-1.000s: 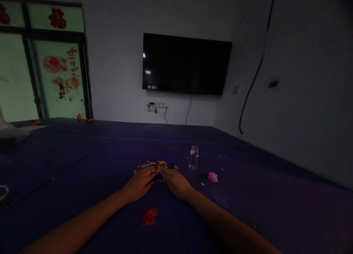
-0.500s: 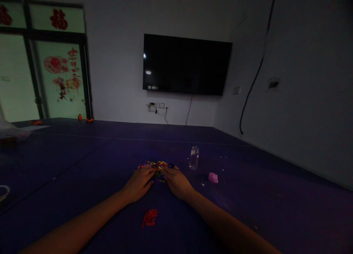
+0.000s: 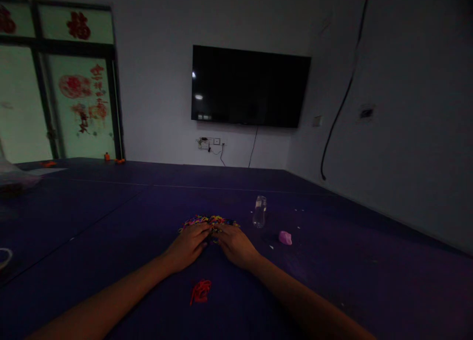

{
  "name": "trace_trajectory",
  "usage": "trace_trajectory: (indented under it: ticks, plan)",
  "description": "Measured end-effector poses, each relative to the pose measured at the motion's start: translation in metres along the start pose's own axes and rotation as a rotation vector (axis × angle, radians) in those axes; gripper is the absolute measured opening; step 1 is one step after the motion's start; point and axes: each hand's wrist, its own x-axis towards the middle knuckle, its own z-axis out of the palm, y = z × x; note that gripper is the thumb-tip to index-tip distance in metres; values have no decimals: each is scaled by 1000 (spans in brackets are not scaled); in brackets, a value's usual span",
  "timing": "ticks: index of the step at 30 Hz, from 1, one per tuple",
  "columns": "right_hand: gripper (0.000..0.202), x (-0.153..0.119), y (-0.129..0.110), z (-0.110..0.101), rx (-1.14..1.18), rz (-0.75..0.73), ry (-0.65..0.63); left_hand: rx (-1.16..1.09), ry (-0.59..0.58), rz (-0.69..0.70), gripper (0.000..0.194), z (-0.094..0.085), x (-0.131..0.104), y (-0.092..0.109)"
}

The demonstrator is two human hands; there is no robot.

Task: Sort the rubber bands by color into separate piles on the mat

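Note:
A heap of multicoloured bands (image 3: 210, 220), looking like small rubber bands, lies on the dark purple surface in front of me. My left hand (image 3: 189, 245) rests palm down on the near left side of the heap, fingers stretched out over it. From the right, my right hand (image 3: 234, 242) lies across the heap in the same way, its fingers extended and nearly meeting the left ones. The fingertips partly sink among the bands, so what they touch is not fully visible. Closer to me, between my forearms, sits a small separate pile of red bands (image 3: 201, 290).
Right of the heap stands a clear, uncapped bottle (image 3: 259, 213). Beside it are a crumpled pink lump (image 3: 285, 238) and small white scraps. A pale plastic bag (image 3: 16, 175) lies far left, with a white ring-shaped edge (image 3: 6, 257) nearer. Walls bound the back and right.
My right hand's fingers have shifted slightly left and inward over the bands, closing the gap to my left hand. The red pile, bottle and pink lump stay put.

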Motion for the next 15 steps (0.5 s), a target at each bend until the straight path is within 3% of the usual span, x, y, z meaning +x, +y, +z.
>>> trace_trajectory:
  ticks: [8, 12, 15]
  plan:
    - [37, 0, 2, 4, -16, 16, 19, 24, -17, -1, 44, 1, 0, 0]
    - [32, -2, -2, -2, 24, 12, 132, 61, 7, -113, 42, 6, -4, -7]
    - [27, -4, -14, -7, 86, -113, 221, 72, 0, -170, 40, 10, -6, -11]
